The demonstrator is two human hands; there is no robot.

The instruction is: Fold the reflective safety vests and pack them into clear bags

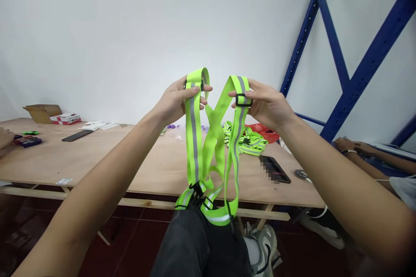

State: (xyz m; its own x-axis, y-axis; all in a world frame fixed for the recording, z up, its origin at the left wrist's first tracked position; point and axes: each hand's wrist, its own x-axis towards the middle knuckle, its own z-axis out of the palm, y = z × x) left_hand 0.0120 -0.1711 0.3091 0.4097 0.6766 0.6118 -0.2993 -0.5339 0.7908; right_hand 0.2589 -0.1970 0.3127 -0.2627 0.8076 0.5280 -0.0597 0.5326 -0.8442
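Note:
A neon-yellow reflective harness (194,138) with grey stripes hangs between my hands, its two shoulder straps raised in loops. My left hand (177,98) pinches the left strap near its top, thumb in front. Around the right strap, beside a black slide buckle (243,100), my right hand (266,103) is closed. The straps cross behind in the middle. Its lower end, with black clips (196,189), rests on my knees. More neon reflective straps (253,143) lie piled on the table behind.
On the wooden table (146,160) are a phone (275,169), a red plastic bag (264,132), a dark flat object (77,135), papers (97,126) and a cardboard box (42,113). A blue metal rack (354,78) stands right. Other people's hands (349,145) show at both sides.

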